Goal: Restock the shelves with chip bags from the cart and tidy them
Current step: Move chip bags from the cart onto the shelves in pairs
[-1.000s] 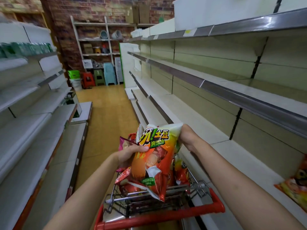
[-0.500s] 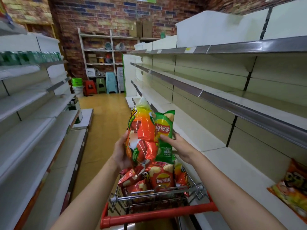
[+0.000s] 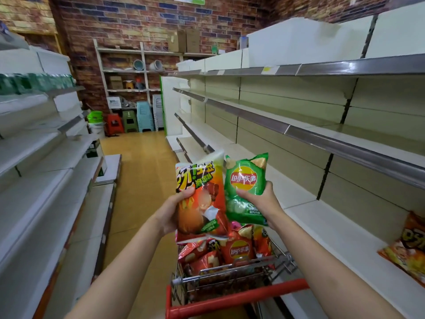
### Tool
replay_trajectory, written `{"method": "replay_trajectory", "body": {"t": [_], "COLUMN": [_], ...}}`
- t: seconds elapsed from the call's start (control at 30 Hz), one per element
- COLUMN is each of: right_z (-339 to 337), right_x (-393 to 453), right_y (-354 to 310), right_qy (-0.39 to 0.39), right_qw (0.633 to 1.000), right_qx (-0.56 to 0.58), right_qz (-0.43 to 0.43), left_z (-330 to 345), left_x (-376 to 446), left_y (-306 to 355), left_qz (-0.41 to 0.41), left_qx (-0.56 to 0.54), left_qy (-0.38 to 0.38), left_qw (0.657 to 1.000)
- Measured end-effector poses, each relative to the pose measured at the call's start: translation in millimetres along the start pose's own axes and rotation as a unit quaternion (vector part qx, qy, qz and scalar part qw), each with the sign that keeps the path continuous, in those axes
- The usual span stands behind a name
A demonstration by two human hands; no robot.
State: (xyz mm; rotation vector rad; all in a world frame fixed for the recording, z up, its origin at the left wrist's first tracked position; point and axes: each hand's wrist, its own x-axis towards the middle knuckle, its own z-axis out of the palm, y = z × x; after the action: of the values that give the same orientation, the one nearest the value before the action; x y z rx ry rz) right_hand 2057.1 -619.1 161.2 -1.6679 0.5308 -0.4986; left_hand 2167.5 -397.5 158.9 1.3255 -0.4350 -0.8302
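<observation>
While both bags are up over the cart (image 3: 236,298), what matters to me is where the shelf (image 3: 340,229) lies from the hands: it runs off at about three o'clock from them, its long axis stretching from the near right corner away toward twelve, so the right hand (image 3: 262,203) is plainly the nearer one. That hand grasps the green chip bag (image 3: 247,187), thumb across the front and fingers wrapped behind, the bag upright with its long axis running top to bottom. The left hand (image 3: 174,212) clasps the orange chip bag (image 3: 202,199) by its left edge, also upright and leaning slightly toward one o'clock; the two bags touch or nearly touch along their inner edges, though I cannot quite tell which from this angle. More bags lie heaped in the cart basket at six o'clock below the hands, and one orange packet (image 3: 409,252) already rests on the shelf at four o'clock. I judge the green bag should travel first, swung right onto the bare board. Compared with half a second ago, the pair has been drawn apart: then the green bag was tucked behind the orange one, whereas now each hand carries its own, side by side and raised higher above the cart.
</observation>
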Motion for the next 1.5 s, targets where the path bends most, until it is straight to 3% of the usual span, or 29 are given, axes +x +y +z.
{"method": "replay_trajectory", "body": {"t": [0.07,0.2,0.5,0.8,1.03,1.23,1.5], "right_z": [2.0,6.4,-2.3,-52.0,-104.0,-145.3,-186.8], "right_x": [-5.1,-13.8,-44.3,-109.1,-168.7,-228.1,-330.2], "right_y": [1.6,5.1,6.9,36.8,37.6,26.9,8.4], "right_qy": [0.012,0.036,0.115,0.245,0.352,0.423,0.494], "right_qw": [0.999,0.998,0.990,0.961,0.927,0.896,0.861], "right_qx": [-0.028,-0.051,-0.076,-0.063,-0.032,-0.048,-0.057], "right_qz": [-0.008,0.002,0.034,0.111,0.125,0.125,0.104], "left_z": [-4.9,-20.2,-3.9,56.6,137.5,200.3,286.1], "left_x": [0.2,7.5,23.3,47.6,41.7,29.5,-45.0], "left_y": [-1.5,-9.8,-21.0,-50.6,-60.6,-72.8,-78.7], "left_qz": [-0.006,0.007,0.020,-0.013,-0.046,-0.072,-0.062], "left_qx": [0.059,0.074,0.104,0.203,0.136,0.141,0.126], "left_qy": [0.008,0.063,0.057,-0.082,-0.214,-0.255,-0.335], "left_qw": [0.998,0.995,0.993,0.976,0.966,0.954,0.932]}}
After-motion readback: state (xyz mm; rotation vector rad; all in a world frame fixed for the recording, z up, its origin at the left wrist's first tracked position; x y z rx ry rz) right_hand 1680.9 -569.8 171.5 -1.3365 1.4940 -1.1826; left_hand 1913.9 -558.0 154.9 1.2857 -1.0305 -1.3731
